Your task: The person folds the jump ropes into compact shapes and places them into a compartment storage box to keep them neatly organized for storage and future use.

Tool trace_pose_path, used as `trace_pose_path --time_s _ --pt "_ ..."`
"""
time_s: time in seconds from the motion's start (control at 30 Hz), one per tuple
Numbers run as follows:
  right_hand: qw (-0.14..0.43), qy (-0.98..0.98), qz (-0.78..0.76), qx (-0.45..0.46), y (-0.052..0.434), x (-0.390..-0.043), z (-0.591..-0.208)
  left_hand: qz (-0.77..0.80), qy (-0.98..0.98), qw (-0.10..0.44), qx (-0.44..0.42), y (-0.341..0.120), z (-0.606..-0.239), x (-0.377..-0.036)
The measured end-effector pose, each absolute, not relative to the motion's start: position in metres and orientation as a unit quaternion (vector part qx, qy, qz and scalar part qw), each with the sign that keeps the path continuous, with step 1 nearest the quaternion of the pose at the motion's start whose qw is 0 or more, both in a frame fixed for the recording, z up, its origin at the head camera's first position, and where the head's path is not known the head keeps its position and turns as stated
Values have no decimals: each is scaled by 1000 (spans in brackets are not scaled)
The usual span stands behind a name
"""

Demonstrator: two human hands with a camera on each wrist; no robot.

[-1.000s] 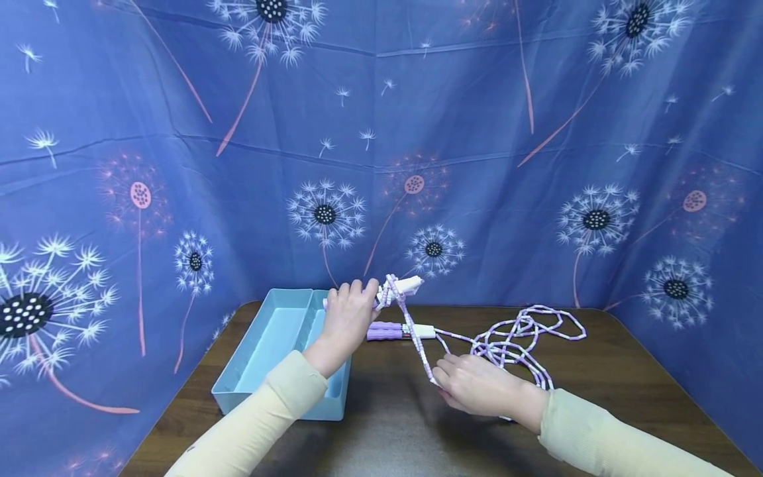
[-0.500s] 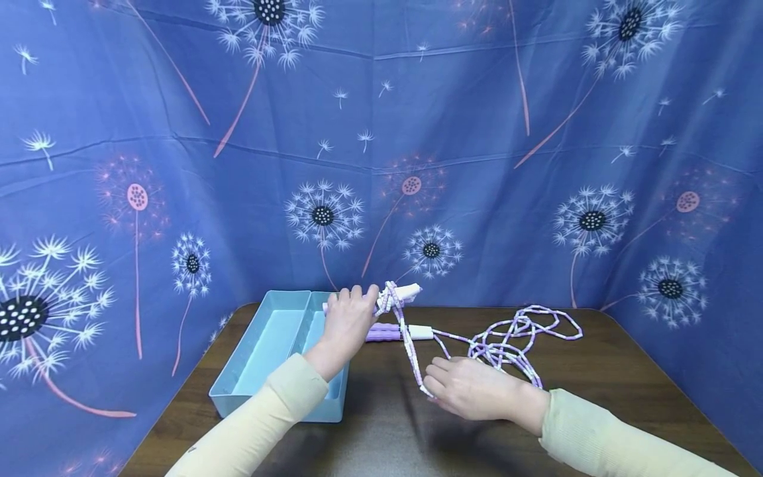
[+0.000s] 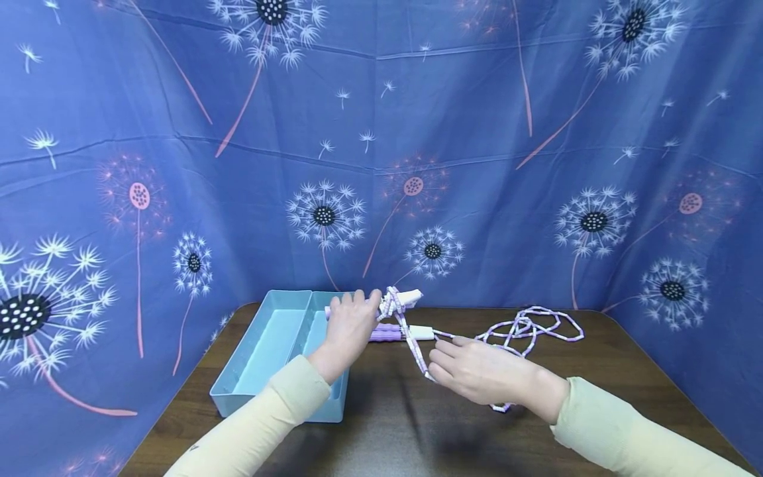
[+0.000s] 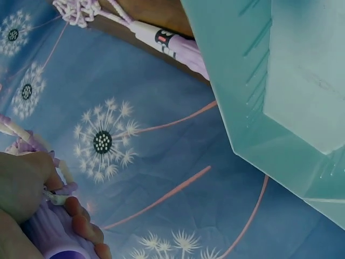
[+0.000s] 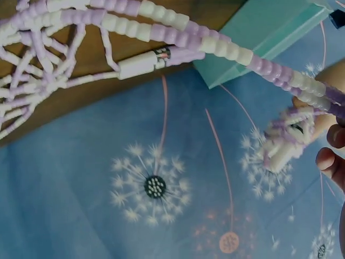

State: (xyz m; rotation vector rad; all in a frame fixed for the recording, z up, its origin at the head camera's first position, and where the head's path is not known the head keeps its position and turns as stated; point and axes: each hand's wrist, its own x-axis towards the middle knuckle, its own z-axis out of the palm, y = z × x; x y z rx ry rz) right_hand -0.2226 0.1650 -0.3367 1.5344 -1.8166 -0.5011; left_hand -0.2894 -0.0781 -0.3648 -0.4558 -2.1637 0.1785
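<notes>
My left hand (image 3: 352, 324) grips a purple jump rope handle (image 4: 56, 229), held up beside the blue tray. Beaded white-and-lilac rope (image 3: 390, 306) is wound round the handle's white end (image 3: 411, 297). From there, doubled strands (image 5: 215, 46) slant down to my right hand (image 3: 495, 371), whose thumb and fingers pinch them. A second purple-and-white handle (image 3: 387, 332) lies on the table behind the strands. Rope from it runs to a loose tangle (image 4: 78, 12) on the right side of the table, partly hidden by my right hand in the head view.
A light blue tray (image 3: 322, 409) with a divider stands at the left of the dark wooden table (image 3: 381, 424). Blue cloth (image 3: 507, 218) printed with dandelions hangs behind the table and along its sides.
My right hand first moves slightly left, then up with the rope strands. More of the tangle is hidden behind it now. My left hand stays nearly in place, still holding the wound handle.
</notes>
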Motion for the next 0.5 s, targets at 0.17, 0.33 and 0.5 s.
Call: trace_pose_path --time_s 0.17,0.33,0.5 --pt "373 -678 -221 593 165 -223 -322 79 -870 443 -200 -74 -371 -288" --pt "391 -668 -219 594 166 -224 -308 78 -870 438 -212 -71 -376 -288" --pt "404 -672 -216 582 170 -225 -298 89 -852 459 -234 -69 -384 -288"
